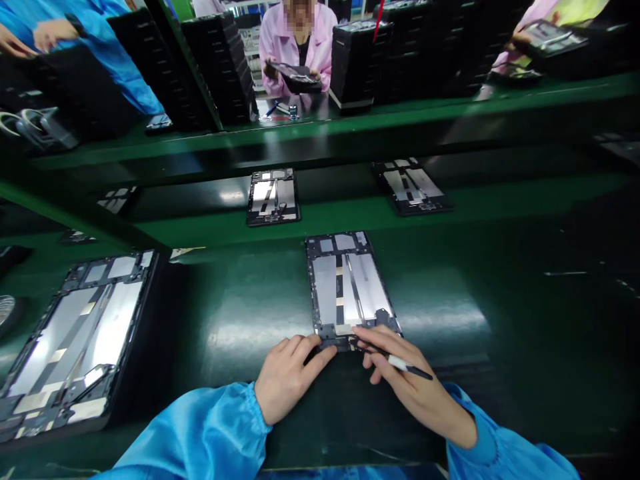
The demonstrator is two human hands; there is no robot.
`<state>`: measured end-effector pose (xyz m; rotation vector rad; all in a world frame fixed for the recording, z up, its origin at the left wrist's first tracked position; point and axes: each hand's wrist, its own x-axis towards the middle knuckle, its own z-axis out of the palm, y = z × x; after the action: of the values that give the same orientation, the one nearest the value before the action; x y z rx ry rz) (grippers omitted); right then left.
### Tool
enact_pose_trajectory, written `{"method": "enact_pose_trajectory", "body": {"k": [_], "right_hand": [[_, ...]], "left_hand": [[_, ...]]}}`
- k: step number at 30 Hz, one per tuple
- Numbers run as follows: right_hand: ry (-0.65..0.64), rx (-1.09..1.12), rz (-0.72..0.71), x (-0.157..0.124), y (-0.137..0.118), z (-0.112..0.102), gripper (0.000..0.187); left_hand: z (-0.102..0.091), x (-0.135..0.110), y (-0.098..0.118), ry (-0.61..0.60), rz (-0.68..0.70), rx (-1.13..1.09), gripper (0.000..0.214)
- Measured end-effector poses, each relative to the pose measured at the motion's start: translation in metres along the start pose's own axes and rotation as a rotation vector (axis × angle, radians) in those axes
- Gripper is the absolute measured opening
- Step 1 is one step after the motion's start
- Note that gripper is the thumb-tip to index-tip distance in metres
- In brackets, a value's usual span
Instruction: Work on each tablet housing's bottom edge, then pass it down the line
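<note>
An open tablet frame [347, 283] with silver panels and black cables lies on the green workbench [240, 313] right in front of me. My left hand [290, 373] rests at its near left corner, fingers curled, fingertips touching the frame's edge. My right hand [410, 380] sits at the near right corner and pinches a thin black and white stylus-like tool [400, 363], whose tip points at the frame's lower edge. Both my sleeves are bright blue.
A stack of similar tablet frames [75, 340] stands at my left. Two more frames [273, 195] [413, 187] lie on the conveyor strip beyond. Across it, a person in pink [297, 43] holds a device between black tray stacks [220, 63]. Blue-sleeved arms [75, 33] show at far left.
</note>
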<state>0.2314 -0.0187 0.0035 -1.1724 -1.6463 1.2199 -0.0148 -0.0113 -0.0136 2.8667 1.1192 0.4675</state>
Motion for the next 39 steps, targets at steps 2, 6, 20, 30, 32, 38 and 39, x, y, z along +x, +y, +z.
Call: {"method": "enact_pose_trajectory", "body": {"k": [2,6,20,30,32,38,39], "right_hand": [[0.005,0.026,0.047,-0.004,0.002,0.005,0.026],[0.018,0.055,0.009,-0.002,0.005,0.014,0.019],[0.118,0.030,0.070,-0.006,0.019,-0.004,0.019],[-0.089,-0.012,-0.055,0.000,0.008,0.009,0.019],[-0.106,-0.034,-0.053,0.001,0.006,0.008,0.018],[-0.088,0.072,0.131,0.000,0.006,0.009,0.021],[-0.067,0.097,0.162,-0.001,0.006,0.008,0.022]], "left_hand": [[0.001,0.000,0.000,0.000,-0.006,-0.020,0.033],[0.001,0.000,0.000,0.014,-0.014,-0.033,0.032],[0.000,-0.005,-0.007,0.064,0.035,-0.004,0.035],[-0.003,-0.004,-0.014,0.123,0.067,-0.060,0.030],[-0.004,-0.004,-0.014,0.132,0.070,-0.066,0.029],[-0.004,-0.005,0.007,0.144,0.158,-0.111,0.029],[-0.004,-0.007,0.013,0.108,0.181,-0.113,0.030]]}}
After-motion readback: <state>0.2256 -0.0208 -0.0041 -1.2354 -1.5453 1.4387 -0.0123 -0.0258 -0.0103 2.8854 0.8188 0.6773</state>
